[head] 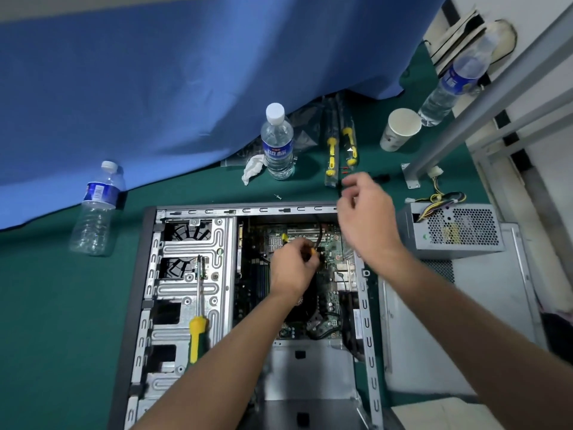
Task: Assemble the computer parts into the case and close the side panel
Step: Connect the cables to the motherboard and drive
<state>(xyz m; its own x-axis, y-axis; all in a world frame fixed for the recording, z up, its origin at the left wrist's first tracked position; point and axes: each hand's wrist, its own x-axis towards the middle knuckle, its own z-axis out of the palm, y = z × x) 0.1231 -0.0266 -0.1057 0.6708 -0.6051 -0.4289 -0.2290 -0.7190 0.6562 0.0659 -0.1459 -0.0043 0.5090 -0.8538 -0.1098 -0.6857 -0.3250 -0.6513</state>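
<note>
green worktop (62, 290) under a blue cloth — the open case (148, 274) lies flat on it. left hand (293, 268) pinches a black cable (317, 234) over the motherboard (328, 265); right hand (364, 209) grips the same cable above the case's far rim. a yellow-handled screwdriver (197, 330) rests on the drive cage; the power supply (452, 228) sits just right.

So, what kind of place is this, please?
Probably a makeshift computer repair bench: an open computer case on a green mat, a loose power supply, and a yellow-handled screwdriver.
</note>
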